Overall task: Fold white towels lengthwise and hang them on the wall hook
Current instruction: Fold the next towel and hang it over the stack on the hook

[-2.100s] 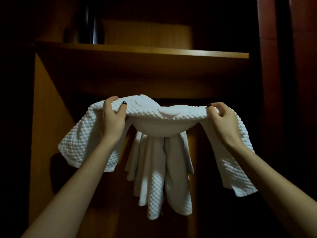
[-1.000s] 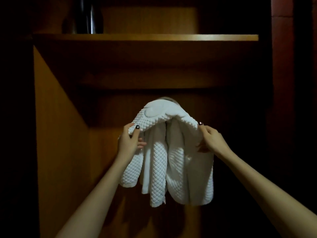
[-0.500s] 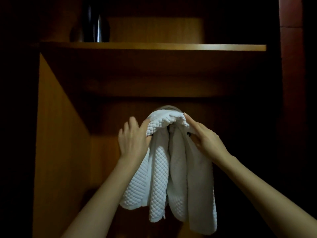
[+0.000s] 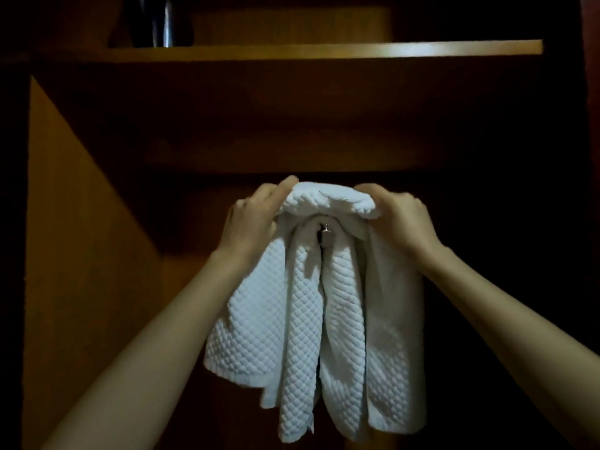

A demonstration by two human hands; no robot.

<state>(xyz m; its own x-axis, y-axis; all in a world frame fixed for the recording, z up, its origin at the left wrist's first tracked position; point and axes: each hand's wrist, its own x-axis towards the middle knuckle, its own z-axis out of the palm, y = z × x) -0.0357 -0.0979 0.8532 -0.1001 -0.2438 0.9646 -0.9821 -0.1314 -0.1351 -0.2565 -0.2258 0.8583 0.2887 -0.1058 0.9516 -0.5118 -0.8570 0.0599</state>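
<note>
Centrally, item one: white towels, quilted weave, hanging in several long folds from a small metal wall hook, which shows in a gap just under the bunched top fold. Left hand: fingers curled over the left end of that top fold, grasping it. Right hand: likewise clenched around the right end. Both forearms reach up from below. Surround: dim wooden alcove; wooden shelf above, well apart from the towels, bearing a dark glossy vessel at its left.
</note>
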